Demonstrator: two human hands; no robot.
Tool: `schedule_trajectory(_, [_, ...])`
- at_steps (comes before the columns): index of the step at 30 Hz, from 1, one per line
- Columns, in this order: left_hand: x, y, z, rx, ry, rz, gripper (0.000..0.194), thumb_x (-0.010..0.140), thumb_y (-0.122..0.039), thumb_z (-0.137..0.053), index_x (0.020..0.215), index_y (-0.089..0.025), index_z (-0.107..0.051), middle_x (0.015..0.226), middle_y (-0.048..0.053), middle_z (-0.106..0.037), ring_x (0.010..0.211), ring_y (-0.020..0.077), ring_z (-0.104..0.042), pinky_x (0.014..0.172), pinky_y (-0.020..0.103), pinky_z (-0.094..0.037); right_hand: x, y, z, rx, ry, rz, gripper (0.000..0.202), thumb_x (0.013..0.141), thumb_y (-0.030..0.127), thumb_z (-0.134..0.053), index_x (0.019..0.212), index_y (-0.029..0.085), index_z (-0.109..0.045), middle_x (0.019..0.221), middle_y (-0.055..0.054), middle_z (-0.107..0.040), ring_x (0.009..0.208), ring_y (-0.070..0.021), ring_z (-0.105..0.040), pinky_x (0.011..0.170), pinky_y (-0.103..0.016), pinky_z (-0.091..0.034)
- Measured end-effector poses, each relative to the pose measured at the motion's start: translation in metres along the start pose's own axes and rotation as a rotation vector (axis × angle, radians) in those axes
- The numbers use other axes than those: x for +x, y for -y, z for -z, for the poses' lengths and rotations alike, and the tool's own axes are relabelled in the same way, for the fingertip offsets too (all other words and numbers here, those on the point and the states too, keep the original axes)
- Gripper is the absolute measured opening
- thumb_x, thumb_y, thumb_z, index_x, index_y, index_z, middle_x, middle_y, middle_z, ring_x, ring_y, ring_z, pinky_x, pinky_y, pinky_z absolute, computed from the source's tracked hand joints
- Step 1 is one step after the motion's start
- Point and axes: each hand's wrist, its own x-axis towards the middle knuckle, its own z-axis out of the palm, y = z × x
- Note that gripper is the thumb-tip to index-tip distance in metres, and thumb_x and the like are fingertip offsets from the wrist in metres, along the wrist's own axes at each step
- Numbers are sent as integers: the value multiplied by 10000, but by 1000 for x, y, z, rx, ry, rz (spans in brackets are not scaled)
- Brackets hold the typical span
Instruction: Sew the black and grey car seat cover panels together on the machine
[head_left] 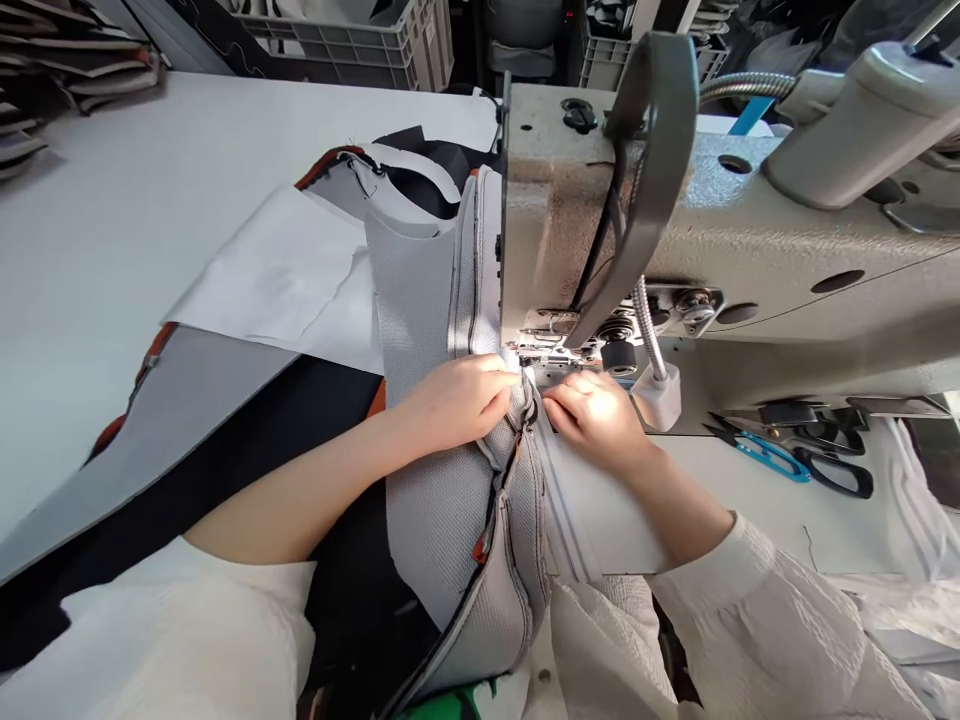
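Observation:
A grey fabric piece (431, 515) with dark and orange edging lies under the sewing machine (551, 230) and hangs over the table's front edge. My left hand (469, 400) is closed on its seam, just left of the needle area. Close to the machine's foot on the other side, my right hand (592, 415) has curled fingers at the seam edge, beside a white strip (562, 510) with dark lines. The fingertips of both hands are partly hidden against the cloth. White backing sheet (285, 280) and black fabric (300, 430) spread out to the left.
Blue-handled scissors (772, 455) and black-handled scissors (836, 470) lie at the right. A small lamp head (658, 397) hangs beside my right hand. Stacked fabric pieces (75, 60) sit at the far left, and a grey crate (360, 50) stands behind the white table (97, 270).

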Motion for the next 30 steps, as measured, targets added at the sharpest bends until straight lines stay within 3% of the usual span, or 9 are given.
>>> schedule_trajectory(5, [-2, -22, -3, 220, -16, 53, 255, 869, -177, -375, 813, -138, -621, 903, 99, -562, 801, 204, -535, 703, 331, -404, -17, 18, 12, 146, 135, -4, 266, 859, 302, -534, 626, 187, -478, 710, -13, -531, 743, -163, -456, 705, -310, -333])
schedule_trajectory(10, [-1, -39, -10, 304, 2, 113, 239, 858, -199, -388, 800, -128, -609, 850, 114, -586, 857, 259, -536, 746, 385, -389, -21, 6, 9, 310, 89, 22, 331, 915, 273, -415, 595, 192, -440, 676, -2, -494, 698, -145, -452, 694, -296, -349])
schedule_trajectory(12, [0, -40, -12, 287, 30, 132, 246, 853, -191, -383, 799, -138, -616, 844, 104, -594, 856, 253, -537, 747, 379, -387, -20, 0, 5, 287, 25, 11, 307, 933, 248, -374, 685, 190, -546, 717, -19, -532, 727, -156, -480, 706, -294, -371])
schedule_trajectory(14, [-1, -40, -14, 271, 55, 134, 260, 854, -189, -379, 831, -155, -635, 844, 89, -598, 857, 246, -536, 748, 371, -386, -18, -3, 0, 161, -62, -29, 275, 932, 217, -368, 900, 176, -637, 797, -52, -572, 784, -180, -496, 722, -304, -380])
schedule_trajectory(17, [-4, -41, -18, 260, 45, 131, 294, 864, -207, -374, 897, -185, -665, 836, 77, -596, 852, 243, -531, 744, 369, -384, -12, -2, -8, -18, -111, -22, 322, 928, 214, -378, 1102, 142, -639, 870, -93, -581, 817, -210, -491, 721, -325, -384])
schedule_trajectory(22, [-8, -48, -25, 259, -31, 153, 321, 863, -205, -370, 896, -176, -687, 784, 80, -583, 813, 236, -526, 726, 370, -385, -7, 7, -18, -10, -89, 45, 341, 900, 177, -414, 1174, 112, -607, 901, -105, -592, 830, -224, -480, 770, -351, -421])
schedule_trajectory(25, [-10, -52, -30, 281, -108, 175, 281, 835, -193, -412, 797, -136, -684, 736, 85, -572, 791, 227, -528, 725, 365, -388, -7, 12, -17, 45, -85, 60, 349, 915, 158, -393, 1194, 97, -592, 924, -109, -609, 859, -216, -494, 808, -328, -435])
schedule_trajectory(30, [-17, -50, -36, 249, -218, 164, 272, 818, -176, -434, 694, -138, -672, 680, 66, -544, 731, 192, -513, 688, 335, -390, -5, 18, -7, -93, -1, 36, 344, 906, 173, -397, 1155, 163, -635, 892, -88, -615, 818, -230, -502, 720, -329, -434])
